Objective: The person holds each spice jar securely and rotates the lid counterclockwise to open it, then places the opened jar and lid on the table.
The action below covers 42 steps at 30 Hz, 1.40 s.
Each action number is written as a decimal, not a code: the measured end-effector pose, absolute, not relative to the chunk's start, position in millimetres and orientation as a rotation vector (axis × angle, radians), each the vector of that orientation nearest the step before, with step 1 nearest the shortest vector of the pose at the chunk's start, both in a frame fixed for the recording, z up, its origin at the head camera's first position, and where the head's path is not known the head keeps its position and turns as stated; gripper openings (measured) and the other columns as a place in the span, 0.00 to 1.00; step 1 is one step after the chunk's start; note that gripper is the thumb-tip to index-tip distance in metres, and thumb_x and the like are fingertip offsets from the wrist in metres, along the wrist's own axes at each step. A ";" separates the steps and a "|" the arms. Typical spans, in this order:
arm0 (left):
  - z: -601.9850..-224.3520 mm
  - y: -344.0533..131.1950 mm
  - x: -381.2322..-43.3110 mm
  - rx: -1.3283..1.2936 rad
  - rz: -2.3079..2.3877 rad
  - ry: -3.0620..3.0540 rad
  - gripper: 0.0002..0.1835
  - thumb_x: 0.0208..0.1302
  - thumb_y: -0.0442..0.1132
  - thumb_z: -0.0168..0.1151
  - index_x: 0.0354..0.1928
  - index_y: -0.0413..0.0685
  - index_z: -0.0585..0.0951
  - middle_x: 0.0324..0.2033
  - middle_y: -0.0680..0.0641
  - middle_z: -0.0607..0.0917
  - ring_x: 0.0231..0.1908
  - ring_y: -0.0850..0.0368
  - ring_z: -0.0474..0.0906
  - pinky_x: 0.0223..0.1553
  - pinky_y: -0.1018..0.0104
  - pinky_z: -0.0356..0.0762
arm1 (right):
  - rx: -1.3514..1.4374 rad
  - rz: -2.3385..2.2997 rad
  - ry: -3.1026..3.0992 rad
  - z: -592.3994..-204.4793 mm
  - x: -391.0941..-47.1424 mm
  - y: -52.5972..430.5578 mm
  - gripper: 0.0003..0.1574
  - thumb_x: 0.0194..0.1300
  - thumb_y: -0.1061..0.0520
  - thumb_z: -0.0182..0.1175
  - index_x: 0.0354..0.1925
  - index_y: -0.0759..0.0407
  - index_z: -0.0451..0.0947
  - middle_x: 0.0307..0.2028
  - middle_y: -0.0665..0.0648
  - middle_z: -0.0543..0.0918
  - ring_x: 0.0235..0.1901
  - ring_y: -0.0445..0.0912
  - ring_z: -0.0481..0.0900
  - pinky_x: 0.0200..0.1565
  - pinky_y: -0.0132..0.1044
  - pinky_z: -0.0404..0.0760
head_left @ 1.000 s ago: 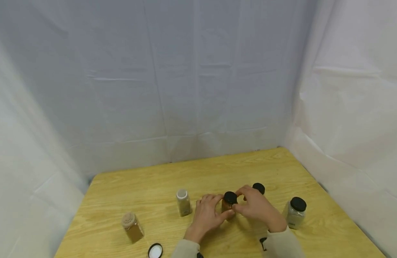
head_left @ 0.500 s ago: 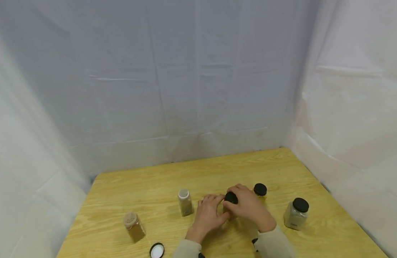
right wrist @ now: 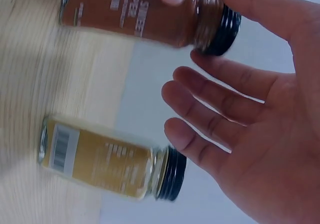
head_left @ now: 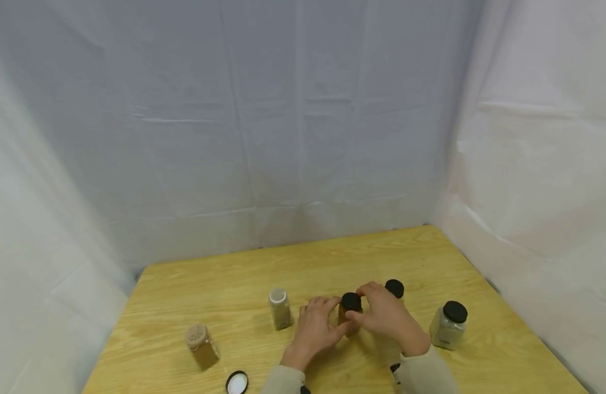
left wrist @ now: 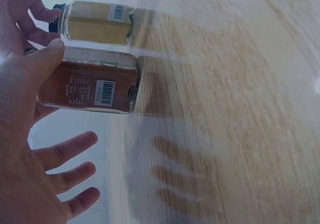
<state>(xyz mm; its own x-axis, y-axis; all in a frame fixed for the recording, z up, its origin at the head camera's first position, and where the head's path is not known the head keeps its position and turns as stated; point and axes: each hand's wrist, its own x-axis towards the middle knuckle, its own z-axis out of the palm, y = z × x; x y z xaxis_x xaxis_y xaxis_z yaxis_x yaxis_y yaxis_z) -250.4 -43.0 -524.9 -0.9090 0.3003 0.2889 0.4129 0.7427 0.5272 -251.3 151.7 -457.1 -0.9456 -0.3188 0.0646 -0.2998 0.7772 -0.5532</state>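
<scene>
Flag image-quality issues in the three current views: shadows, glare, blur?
Head: soft light, faint shadows, jar labels too small to read. Left wrist: scene turned sideways, finger shadows plain on the table, bright spot at the right edge, fine print on the red-brown jar illegible. Right wrist: small print on the yellow jar blurred.

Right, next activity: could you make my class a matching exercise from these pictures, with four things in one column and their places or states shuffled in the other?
Things
1. square glass jar of red-brown powder
2. loose round black lid
3. glass jar of brown powder with a perforated top
4. black-lidded glass jar of pale contents

Places or states
A. lying on the wood-grain table, white inside up
B. farthest right of the jars, head view
C. between the left hand and right hand
D. farthest left of the jars, head view

Pairs: 1-C, 2-A, 3-D, 4-B
</scene>
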 end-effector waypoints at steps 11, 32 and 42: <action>-528.3 -40.3 -248.2 -0.567 -0.884 -2.775 0.32 0.65 0.61 0.71 0.64 0.50 0.83 0.57 0.43 0.87 0.62 0.42 0.79 0.55 0.42 0.74 | -0.614 -0.832 2.996 -461.2 -254.1 144.9 0.25 0.68 0.48 0.73 0.54 0.65 0.83 0.53 0.62 0.85 0.53 0.60 0.83 0.55 0.60 0.81; -524.7 -42.8 -251.4 -0.540 -0.890 -2.799 0.37 0.65 0.70 0.66 0.66 0.52 0.82 0.60 0.45 0.86 0.63 0.44 0.79 0.58 0.40 0.73 | -0.424 -0.892 2.962 -451.8 -250.1 154.0 0.23 0.63 0.43 0.77 0.45 0.56 0.83 0.49 0.56 0.84 0.40 0.50 0.83 0.42 0.51 0.84; -526.6 -41.8 -251.4 -0.547 -0.854 -2.769 0.30 0.63 0.60 0.72 0.63 0.53 0.84 0.55 0.45 0.88 0.60 0.44 0.79 0.54 0.45 0.74 | -0.591 -0.863 2.970 -461.1 -256.5 143.1 0.31 0.68 0.41 0.72 0.56 0.61 0.82 0.54 0.61 0.85 0.49 0.56 0.84 0.50 0.56 0.82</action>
<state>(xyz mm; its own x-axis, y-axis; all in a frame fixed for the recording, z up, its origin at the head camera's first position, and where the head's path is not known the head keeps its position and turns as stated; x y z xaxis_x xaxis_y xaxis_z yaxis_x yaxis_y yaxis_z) -251.4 -41.8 -526.6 -0.9133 0.2895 0.2865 0.4006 0.7657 0.5032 -256.5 143.1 -461.1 -0.9296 -0.3520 0.1094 -0.3558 0.7793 -0.5158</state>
